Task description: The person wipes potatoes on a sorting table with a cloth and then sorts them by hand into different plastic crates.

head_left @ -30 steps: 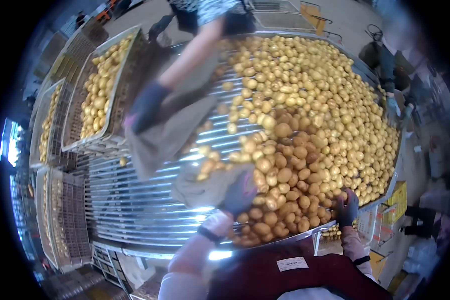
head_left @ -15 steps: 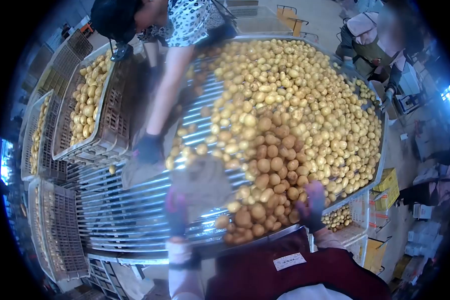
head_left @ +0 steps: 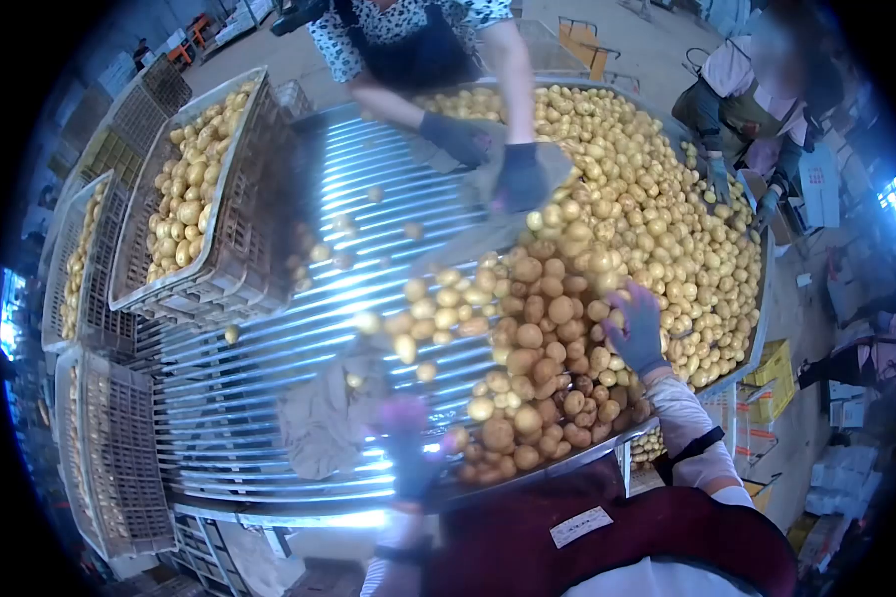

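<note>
My right hand [head_left: 639,328], in a grey glove with pinkish fingertips, reaches into the heap at the border between brown and yellow potatoes. Its fingers curl about a yellow potato [head_left: 616,319]. My left hand [head_left: 408,438], gloved and smeared by motion, is over the metal rollers [head_left: 239,418] at the left edge of the brown potatoes [head_left: 553,343]; its fingers are too blurred to read. Just left of it, a crumpled grey cloth [head_left: 319,423] lies on the rollers. Yellow potatoes [head_left: 667,249] spread across the right side of the table.
Opposite, a co-worker's gloved hands [head_left: 518,177] handle another grey cloth [head_left: 478,234] by the heap. Crates of potatoes [head_left: 184,199] stand at the left, with a further crate [head_left: 119,458] in front. Another person [head_left: 752,109] works at the far right edge. A metal rim [head_left: 558,468] borders my side.
My right hand has moved up and forward into the potatoes. My left hand has shifted right, and the cloth near it lies further left. The co-worker has moved right; loose potatoes are blurred on the rollers.
</note>
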